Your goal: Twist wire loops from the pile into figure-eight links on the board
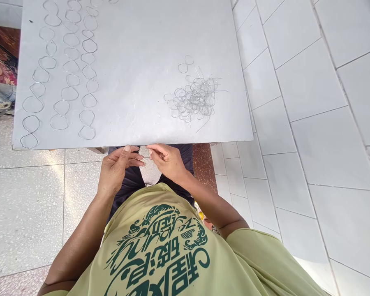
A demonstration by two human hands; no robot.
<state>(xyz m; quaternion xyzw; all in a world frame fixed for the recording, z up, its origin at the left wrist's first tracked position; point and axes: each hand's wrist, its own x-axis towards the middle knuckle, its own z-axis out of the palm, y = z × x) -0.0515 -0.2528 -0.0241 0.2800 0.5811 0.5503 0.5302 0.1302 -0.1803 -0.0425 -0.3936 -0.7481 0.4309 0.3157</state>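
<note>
My left hand [119,164] and my right hand [166,158] meet just below the near edge of a grey board [135,61]. Both are closed in a pinch on a thin wire piece [144,157] that runs between the fingertips. On the board's right part lies a tangled pile of loose wire pieces [193,100]. One figure-eight wire loop [185,64] lies just beyond the pile. Three rows of figure-eight wire loops [64,70] are laid out on the board's left part.
The board rests low over a white tiled floor [311,102]. Speckled floor [24,197] lies to the left. Patterned cloth and part of another person [0,82] show at the far left edge. My green printed shirt [172,246] fills the bottom.
</note>
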